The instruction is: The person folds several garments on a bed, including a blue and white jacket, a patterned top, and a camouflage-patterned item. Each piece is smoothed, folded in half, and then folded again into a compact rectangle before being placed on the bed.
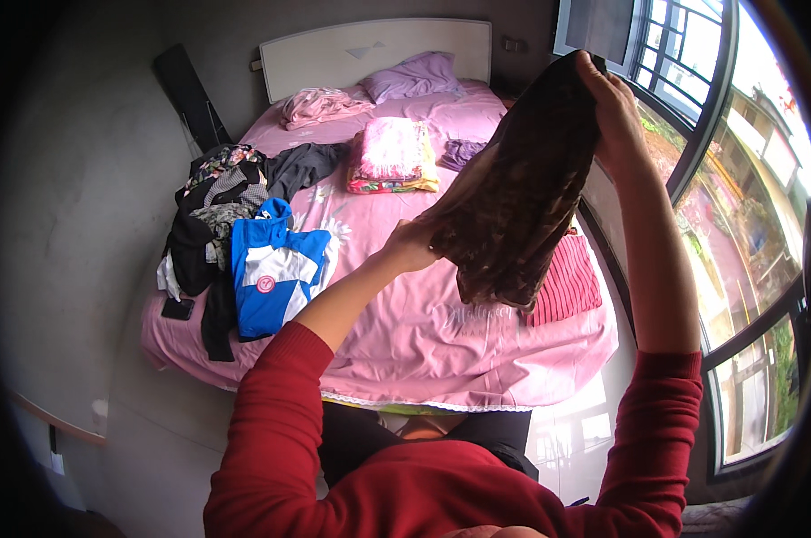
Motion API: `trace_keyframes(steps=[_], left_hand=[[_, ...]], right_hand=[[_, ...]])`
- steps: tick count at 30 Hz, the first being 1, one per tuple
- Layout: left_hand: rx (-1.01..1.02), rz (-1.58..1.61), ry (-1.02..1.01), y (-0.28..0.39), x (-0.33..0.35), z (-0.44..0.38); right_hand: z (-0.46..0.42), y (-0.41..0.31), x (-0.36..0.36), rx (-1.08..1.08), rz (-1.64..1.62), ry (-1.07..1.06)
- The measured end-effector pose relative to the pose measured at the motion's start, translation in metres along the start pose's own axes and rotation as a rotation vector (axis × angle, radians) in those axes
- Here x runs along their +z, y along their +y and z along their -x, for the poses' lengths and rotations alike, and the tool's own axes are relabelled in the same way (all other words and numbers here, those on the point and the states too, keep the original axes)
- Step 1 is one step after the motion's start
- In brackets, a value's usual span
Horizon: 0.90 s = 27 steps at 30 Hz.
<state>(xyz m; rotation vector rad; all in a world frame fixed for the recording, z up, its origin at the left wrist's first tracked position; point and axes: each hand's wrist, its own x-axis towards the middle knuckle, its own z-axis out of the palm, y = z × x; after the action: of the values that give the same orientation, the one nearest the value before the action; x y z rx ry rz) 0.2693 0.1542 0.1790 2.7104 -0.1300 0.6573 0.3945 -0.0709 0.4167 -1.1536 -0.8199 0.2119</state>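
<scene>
A dark brown patterned garment [523,181] hangs in the air above the bed, stretched between my two hands. My right hand [614,111] is raised high near the window and grips the garment's upper end. Lower and to the left, my left hand [412,247] pinches its other edge. The fingertips of my left hand are partly hidden by the cloth. Behind the garment's lower edge lies a folded red striped garment [567,282] on the pink bedsheet [392,343].
A blue and white jacket [271,269] lies folded beside a heap of dark clothes [210,195] and a phone [177,309]. Folded textiles [392,158], a purple cloth [460,153], a pink cloth [321,107] and a pillow [415,77] are farther back. A window [735,188] borders the right.
</scene>
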Motion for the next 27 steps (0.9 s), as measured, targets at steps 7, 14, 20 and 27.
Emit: trace_keyframes(steps=[7, 14, 20, 27], left_hand=[[0.002, -0.205, -0.239, 0.013, 0.01, 0.02], [0.012, 0.296, 0.241, 0.019, 0.03, 0.018], [0.147, 0.402, 0.378, 0.056, 0.043, 0.014], [0.027, 0.198, 0.374, 0.055, 0.058, 0.023]], right_hand=[[-0.003, -0.015, 0.003, -0.011, 0.037, 0.032], [0.002, -0.03, 0.006, 0.01, 0.014, -0.091], [-0.004, -0.036, -0.005, 0.001, 0.02, -0.113], [-0.001, -0.048, -0.003, -0.11, -0.065, -0.159]])
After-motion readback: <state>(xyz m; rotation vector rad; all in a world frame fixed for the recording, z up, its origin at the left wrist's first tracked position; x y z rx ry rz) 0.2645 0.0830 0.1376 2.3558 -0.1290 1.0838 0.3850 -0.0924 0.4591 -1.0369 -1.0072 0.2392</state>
